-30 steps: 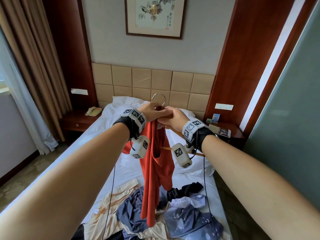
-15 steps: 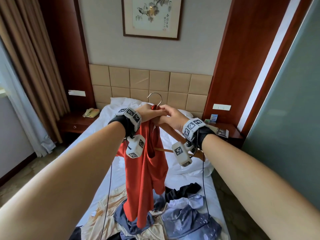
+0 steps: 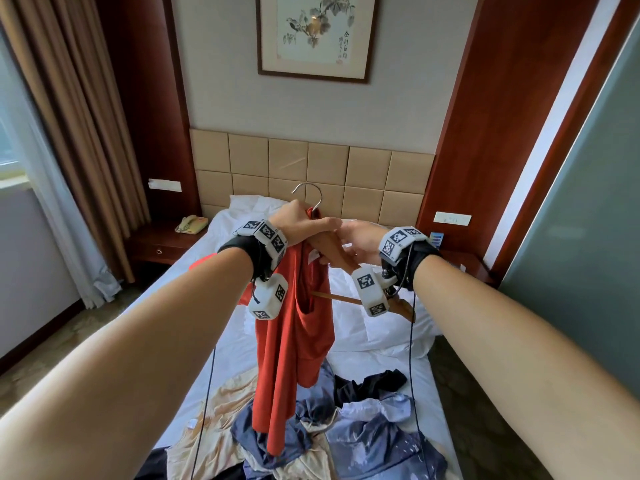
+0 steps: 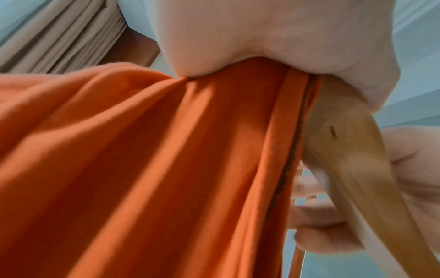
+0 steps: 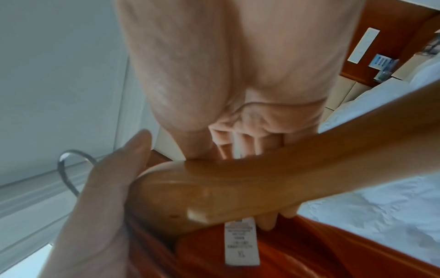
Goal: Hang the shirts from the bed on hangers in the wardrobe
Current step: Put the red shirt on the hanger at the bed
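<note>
An orange-red shirt (image 3: 294, 341) hangs from a wooden hanger (image 3: 329, 251) with a metal hook (image 3: 310, 195), held up over the bed. My left hand (image 3: 301, 223) grips the hanger's top and the shirt's collar (image 4: 292, 131). My right hand (image 3: 353, 244) curls its fingers round the hanger's bare right arm (image 5: 262, 180), just beside the shirt's white size label (image 5: 241, 242). The shirt covers the hanger's left side; the right side and its lower bar (image 3: 336, 297) are bare. Several more shirts (image 3: 346, 427) lie in a heap at the foot of the bed.
The white bed (image 3: 363, 327) runs ahead to a padded headboard (image 3: 311, 168). Nightstands flank it, the left one with a telephone (image 3: 190, 225). Curtains (image 3: 69, 133) hang at the left. A grey-green panel (image 3: 581, 237) stands at the right. No wardrobe is in view.
The hanger and shirt have shifted a little left and up. My right hand has slid off the top, down the hanger's right arm.
</note>
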